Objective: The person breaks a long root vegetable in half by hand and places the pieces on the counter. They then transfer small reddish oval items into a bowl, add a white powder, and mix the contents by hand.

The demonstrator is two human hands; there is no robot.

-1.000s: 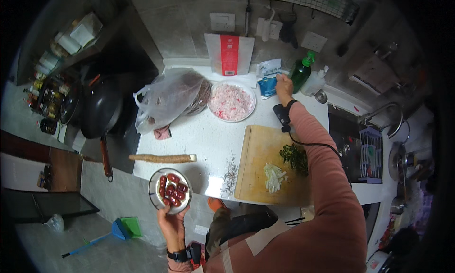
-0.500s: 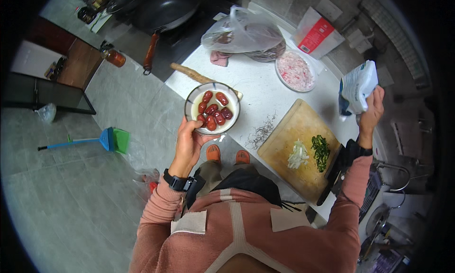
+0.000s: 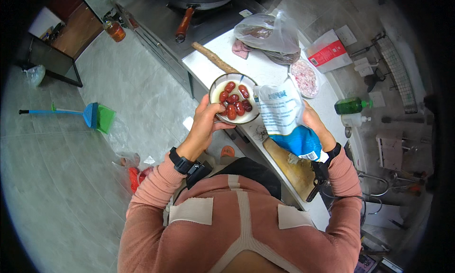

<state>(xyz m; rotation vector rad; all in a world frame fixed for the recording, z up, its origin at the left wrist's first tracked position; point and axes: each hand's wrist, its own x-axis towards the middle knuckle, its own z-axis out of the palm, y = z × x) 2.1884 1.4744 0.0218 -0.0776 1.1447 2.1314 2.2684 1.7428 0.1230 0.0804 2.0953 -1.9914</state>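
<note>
My left hand (image 3: 205, 124) grips the near left rim of a dark-rimmed bowl (image 3: 221, 86), thumb inside the edge. Several red dates (image 3: 233, 98) lie in cloudy liquid in it. In my right hand (image 3: 316, 126) is a white and blue plastic bag (image 3: 283, 113), held by its right side. The bag tilts toward the bowl, its upper left corner at the bowl's right rim. Whether anything comes out of the bag cannot be seen. Below the bag, the wooden cutting board (image 3: 295, 174) is partly covered, and most of the chopped food on it is hidden.
On the white counter (image 3: 201, 62) lie a long brown root (image 3: 214, 58), a filled clear plastic bag (image 3: 270, 33) and a plate of pinkish chopped food (image 3: 304, 77). A red and white packet (image 3: 327, 50) leans at the wall near a green bottle (image 3: 350, 105). A wok's handle (image 3: 185, 24) sticks out over the stove.
My right hand has brought the white and blue bag left and down, from the counter's right side to beside the bowl. The bowl has shifted slightly right. My view has turned.
</note>
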